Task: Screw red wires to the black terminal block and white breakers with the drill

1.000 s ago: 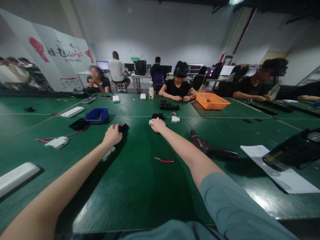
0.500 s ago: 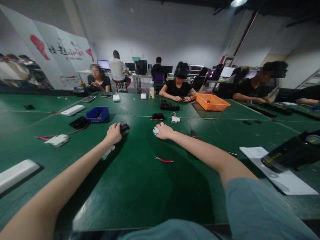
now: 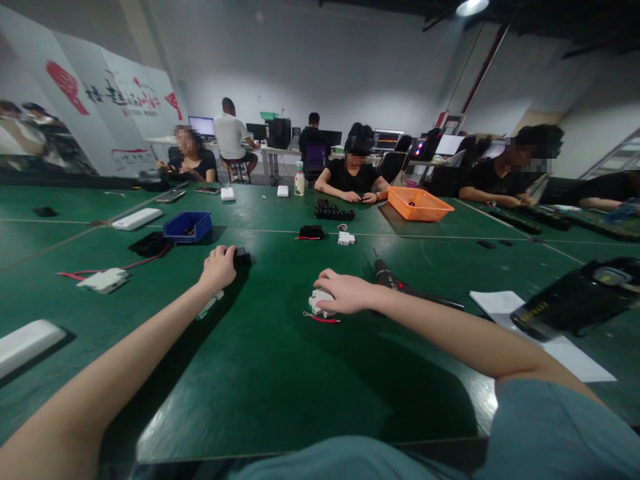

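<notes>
My left hand (image 3: 219,267) is closed on a small black plastic block (image 3: 243,257), with its fingers hiding part of the block. Just below that wrist, a white and green piece (image 3: 210,304) lies partly covered by my forearm. My right hand (image 3: 347,292) curls its fingers over a white stepped block like a circuit breaker (image 3: 320,303), low over the table. Right in front of this block lies a short red wire (image 3: 325,321) with a ring terminal at one end. To the right, a black power screwdriver (image 3: 386,273) lies partly behind my right forearm.
A blue bin (image 3: 189,227) and another white breaker-like block (image 3: 104,281) with red wire are at left. Farther back are black parts (image 3: 334,211), a white block (image 3: 346,238) and an orange basket (image 3: 420,205). A black flask-like object (image 3: 575,300) is over white paper (image 3: 493,303). People sit opposite.
My right hand has brought the white breaker-like block closer to me, beside the red wire. My left hand stays near its place with the black block, which looks lower and flatter.
</notes>
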{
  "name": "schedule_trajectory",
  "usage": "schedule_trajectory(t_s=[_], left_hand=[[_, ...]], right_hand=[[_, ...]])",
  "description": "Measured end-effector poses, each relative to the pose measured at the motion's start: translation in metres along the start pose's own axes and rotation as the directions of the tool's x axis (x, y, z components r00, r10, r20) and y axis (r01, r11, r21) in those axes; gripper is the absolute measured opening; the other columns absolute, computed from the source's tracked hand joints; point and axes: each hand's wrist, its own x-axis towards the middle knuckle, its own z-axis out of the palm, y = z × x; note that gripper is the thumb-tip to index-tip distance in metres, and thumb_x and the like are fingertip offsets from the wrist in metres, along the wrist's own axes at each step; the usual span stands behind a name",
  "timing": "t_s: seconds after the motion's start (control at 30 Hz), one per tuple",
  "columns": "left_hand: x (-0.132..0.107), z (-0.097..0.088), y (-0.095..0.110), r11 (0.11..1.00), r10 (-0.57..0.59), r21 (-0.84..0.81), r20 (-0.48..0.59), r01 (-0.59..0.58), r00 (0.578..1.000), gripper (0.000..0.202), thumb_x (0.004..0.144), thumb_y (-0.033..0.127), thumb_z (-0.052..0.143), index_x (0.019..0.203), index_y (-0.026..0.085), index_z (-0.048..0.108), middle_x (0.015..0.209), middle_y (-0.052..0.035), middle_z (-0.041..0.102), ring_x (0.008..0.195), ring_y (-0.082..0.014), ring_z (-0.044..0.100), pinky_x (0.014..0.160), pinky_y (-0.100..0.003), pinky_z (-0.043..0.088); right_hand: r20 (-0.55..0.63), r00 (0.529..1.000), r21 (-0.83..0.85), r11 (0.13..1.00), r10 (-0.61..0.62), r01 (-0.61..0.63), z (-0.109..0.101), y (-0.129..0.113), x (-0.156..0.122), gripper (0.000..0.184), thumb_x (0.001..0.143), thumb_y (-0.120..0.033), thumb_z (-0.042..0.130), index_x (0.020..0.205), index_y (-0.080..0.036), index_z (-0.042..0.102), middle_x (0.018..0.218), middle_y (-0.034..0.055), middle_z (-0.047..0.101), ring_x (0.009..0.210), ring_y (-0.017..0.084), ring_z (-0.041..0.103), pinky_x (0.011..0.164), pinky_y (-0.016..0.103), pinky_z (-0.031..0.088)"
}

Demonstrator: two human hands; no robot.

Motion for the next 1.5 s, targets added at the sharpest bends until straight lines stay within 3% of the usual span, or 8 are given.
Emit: schedule_trajectory(t_s=[0.2, 0.43, 0.63, 0.8, 1.0, 1.13, 1.37, 1.5], left_hand=[[-0.003, -0.003, 0.004, 1.0, -0.028, 0.014, -0.027, 0.028, 0.999, 0.058, 0.08, 0.017, 0.046, 0.138, 0.016, 0.045, 0.133, -0.021, 0.05, 0.124, -0.0379, 0.047, 0.101, -0.052, 0.041], [-0.006, -0.007, 0.009, 0.999, -0.035, 0.035, -0.063, 0.038, 0.997, 0.047, 0.085, 0.018, 0.04, 0.131, 0.015, 0.05, 0.126, -0.0202, 0.055, 0.12, -0.0362, 0.051, 0.096, -0.048, 0.043], [-0.007, -0.011, 0.014, 0.999, -0.017, 0.04, -0.085, 0.02, 0.996, 0.042, 0.086, 0.031, 0.043, 0.123, 0.015, 0.054, 0.124, -0.0182, 0.058, 0.119, -0.0342, 0.051, 0.098, -0.047, 0.042], [-0.007, -0.013, 0.016, 0.999, 0.033, 0.013, -0.091, -0.032, 0.995, 0.041, 0.088, 0.037, 0.041, 0.121, 0.017, 0.056, 0.123, -0.0168, 0.06, 0.118, -0.0334, 0.052, 0.098, -0.046, 0.041], [-0.008, -0.015, 0.018, 0.999, 0.05, 0.01, -0.099, -0.05, 0.994, 0.045, 0.093, 0.046, 0.035, 0.12, 0.018, 0.058, 0.121, -0.0157, 0.061, 0.117, -0.0321, 0.055, 0.097, -0.044, 0.04], [-0.01, -0.017, 0.019, 0.997, 0.051, 0.07, -0.082, -0.046, 0.995, 0.047, 0.095, 0.049, 0.033, 0.113, 0.016, 0.062, 0.116, -0.0167, 0.063, 0.113, -0.0322, 0.057, 0.096, -0.044, 0.04], [-0.012, -0.022, 0.023, 0.988, 0.04, 0.149, -0.067, -0.03, 0.997, 0.052, 0.096, 0.05, 0.028, 0.102, 0.015, 0.067, 0.11, -0.0174, 0.066, 0.108, -0.0325, 0.06, 0.093, -0.045, 0.04], [-0.012, -0.024, 0.024, 0.99, 0.033, 0.137, -0.039, -0.027, 0.999, 0.053, 0.095, 0.05, 0.029, 0.103, 0.014, 0.067, 0.111, -0.0182, 0.067, 0.109, -0.0328, 0.06, 0.094, -0.045, 0.04]], right_hand=[[-0.219, 0.971, -0.112, 0.986, 0.098, -0.125, -0.005, 0.044, 0.07, 0.044, 0.094, -0.052, 0.054, 0.124, -0.02, 0.06, 0.133, 0.0121, 0.053, 0.1, 0.025, 0.066, 0.084, 0.034, 0.052], [-0.288, 0.925, -0.111, 0.951, 0.248, -0.29, 0.004, 0.093, 0.16, 0.035, 0.094, -0.033, 0.053, 0.125, -0.016, 0.056, 0.131, 0.017, 0.054, 0.113, 0.031, 0.061, 0.091, 0.04, 0.051], [-0.299, 0.889, -0.083, 0.919, 0.347, -0.386, 0.017, 0.111, 0.196, 0.039, 0.094, -0.029, 0.05, 0.129, -0.013, 0.052, 0.133, 0.0198, 0.054, 0.116, 0.033, 0.058, 0.092, 0.043, 0.051], [-0.286, 0.868, -0.068, 0.894, 0.407, -0.442, 0.021, 0.121, 0.202, 0.037, 0.097, -0.032, 0.048, 0.128, -0.013, 0.054, 0.132, 0.0206, 0.055, 0.114, 0.031, 0.06, 0.093, 0.042, 0.051], [-0.28, 0.841, -0.066, 0.865, 0.463, -0.498, 0.019, 0.131, 0.196, 0.036, 0.098, -0.038, 0.059, 0.128, -0.017, 0.057, 0.127, 0.0106, 0.06, 0.107, 0.024, 0.063, 0.09, 0.045, 0.055], [-0.257, 0.834, -0.067, 0.852, 0.488, -0.519, 0.014, 0.135, 0.191, 0.035, 0.097, -0.036, 0.061, 0.127, -0.017, 0.059, 0.126, 0.01, 0.061, 0.106, 0.023, 0.064, 0.089, 0.044, 0.056], [-0.142, 0.869, -0.112, 0.865, 0.474, -0.49, -0.001, 0.127, 0.18, 0.036, 0.097, -0.036, 0.061, 0.127, -0.017, 0.059, 0.127, 0.0106, 0.061, 0.107, 0.023, 0.063, 0.089, 0.044, 0.056], [-0.011, 0.913, -0.163, 0.9, 0.408, -0.405, -0.008, 0.114, 0.156, 0.033, 0.097, -0.037, 0.061, 0.123, -0.016, 0.061, 0.122, 0.0098, 0.063, 0.103, 0.022, 0.064, 0.088, 0.043, 0.056]])
